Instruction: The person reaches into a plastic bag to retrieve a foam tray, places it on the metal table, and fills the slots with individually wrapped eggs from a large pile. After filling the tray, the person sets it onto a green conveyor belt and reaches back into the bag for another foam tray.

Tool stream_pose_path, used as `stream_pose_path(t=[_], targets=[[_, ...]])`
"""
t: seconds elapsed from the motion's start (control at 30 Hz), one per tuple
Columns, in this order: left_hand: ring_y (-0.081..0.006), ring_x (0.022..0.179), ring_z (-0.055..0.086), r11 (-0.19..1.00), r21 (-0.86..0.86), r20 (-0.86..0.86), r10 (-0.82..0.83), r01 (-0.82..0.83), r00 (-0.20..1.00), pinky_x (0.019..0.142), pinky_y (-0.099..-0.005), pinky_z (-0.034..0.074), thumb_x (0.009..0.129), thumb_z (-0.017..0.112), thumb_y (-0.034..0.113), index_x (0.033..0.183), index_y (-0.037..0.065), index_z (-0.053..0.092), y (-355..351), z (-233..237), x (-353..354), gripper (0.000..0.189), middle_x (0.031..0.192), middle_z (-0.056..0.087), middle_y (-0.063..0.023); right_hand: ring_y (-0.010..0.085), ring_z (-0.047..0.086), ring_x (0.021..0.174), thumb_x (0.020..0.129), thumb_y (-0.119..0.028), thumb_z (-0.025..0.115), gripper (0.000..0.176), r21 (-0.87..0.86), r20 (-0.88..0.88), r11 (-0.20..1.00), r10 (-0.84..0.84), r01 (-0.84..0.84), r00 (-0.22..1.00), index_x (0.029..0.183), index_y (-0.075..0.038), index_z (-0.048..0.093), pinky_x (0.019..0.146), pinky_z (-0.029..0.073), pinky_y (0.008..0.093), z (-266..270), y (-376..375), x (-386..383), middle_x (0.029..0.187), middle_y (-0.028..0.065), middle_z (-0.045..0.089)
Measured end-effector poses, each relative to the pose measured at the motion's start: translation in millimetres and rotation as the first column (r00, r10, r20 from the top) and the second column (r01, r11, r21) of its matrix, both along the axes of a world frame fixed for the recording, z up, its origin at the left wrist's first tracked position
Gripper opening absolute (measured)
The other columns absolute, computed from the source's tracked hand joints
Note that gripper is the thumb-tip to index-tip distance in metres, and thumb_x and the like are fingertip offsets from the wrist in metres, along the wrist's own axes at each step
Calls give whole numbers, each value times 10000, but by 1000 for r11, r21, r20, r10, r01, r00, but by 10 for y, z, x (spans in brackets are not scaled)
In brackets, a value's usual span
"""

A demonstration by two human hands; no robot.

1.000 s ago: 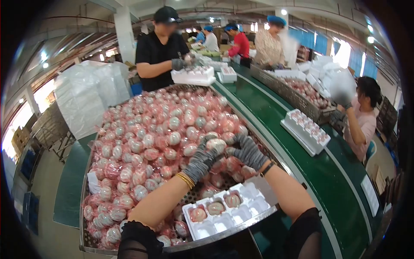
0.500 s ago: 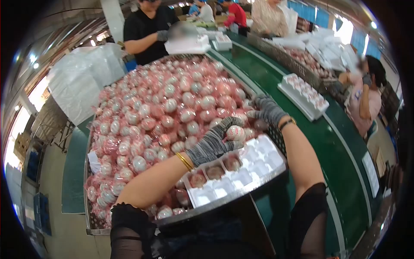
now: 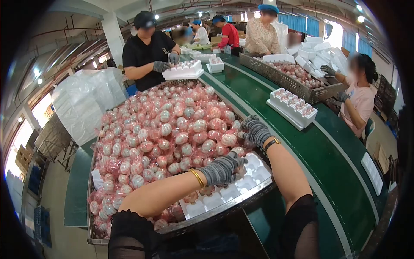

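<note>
My left hand [image 3: 222,170], in grey knitted glove fabric, curls low over the white moulded tray [image 3: 194,210]; my fingers hide whether that grip holds a ball. My right hand [image 3: 257,130] bends its fingers at the pile's edge, and I cannot tell whether its grip is open or closed. The round, pale balls [image 3: 199,125] wear crinkled, glossy, reddish film, heaped in the perforated metal bin [image 3: 98,241]. The tray's square-edged pockets lie at the bin's near side, some filled near my left wrist.
</note>
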State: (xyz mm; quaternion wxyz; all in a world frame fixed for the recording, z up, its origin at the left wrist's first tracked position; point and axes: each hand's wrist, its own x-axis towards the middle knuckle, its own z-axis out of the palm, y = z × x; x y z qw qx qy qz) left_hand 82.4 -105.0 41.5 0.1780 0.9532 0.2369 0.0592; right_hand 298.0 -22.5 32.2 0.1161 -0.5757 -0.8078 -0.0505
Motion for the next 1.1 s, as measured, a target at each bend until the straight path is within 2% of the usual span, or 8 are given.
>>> stream_pose_path(t=[0.53,0.67,0.73,0.77,0.87,0.93,1.0,1.1], targets=[[-255,807,608,969,-239,-278,-129,62,952,732,-358,480,758,654,216,1011,111,649,341,-61,243,274,879,614,-106,328,540,1061,760,-414,655,368,-72,0,995,-64,64,998,1006,-143,686,965,389,404,115,-46,-22,1043,184,609],[-278,716,600,982,11,-464,-163,190,871,672,-353,478,771,641,181,882,128,631,123,-1,272,123,829,578,-112,351,565,1009,718,-443,638,365,-62,63,998,37,-33,997,916,-143,706,959,390,400,40,41,20,991,192,623],[-268,761,600,992,-102,-94,67,-76,993,683,-347,485,769,651,132,924,111,636,-127,115,62,157,821,585,-114,361,540,1021,738,-466,618,385,-121,101,993,29,-17,994,913,-135,708,960,377,414,57,60,-42,1020,196,610],[-271,789,600,999,-16,179,-27,31,983,707,-358,489,788,634,100,961,75,634,-29,-139,-65,175,833,589,-113,358,522,1049,748,-447,624,373,-110,51,994,23,-18,998,928,-131,706,972,367,413,85,-36,-78,1042,198,600],[-275,789,600,970,-238,602,180,-40,778,717,-359,485,814,620,149,958,45,638,254,-206,-415,178,843,608,-108,348,493,1096,765,-397,644,346,-108,-76,994,-32,23,997,967,-121,700,998,347,403,120,-59,-41,1076,193,584],[-308,893,575,893,62,260,418,-447,871,785,-386,469,808,635,208,1062,42,600,619,-156,-778,305,1001,594,-146,343,486,1107,767,-371,655,337,-123,-130,991,-69,53,989,986,-118,696,1012,337,397,112,-87,-51,1080,186,581],[-357,1097,487,629,631,29,565,-453,824,925,-413,411,766,678,289,1232,64,487,834,-263,-1070,551,1213,486,-211,340,484,1110,765,-350,663,333,-122,-136,990,-89,72,987,1000,-116,692,1022,327,395,159,-125,-82,1078,178,582],[-398,1249,342,673,354,122,655,-649,746,1045,-424,306,744,682,340,1337,62,351,1224,-518,-1383,734,1340,349,-249,341,485,1111,762,-353,662,330,-106,-77,992,-83,75,994,993,-121,696,1017,333,392,123,-71,-74,1093,168,578]])
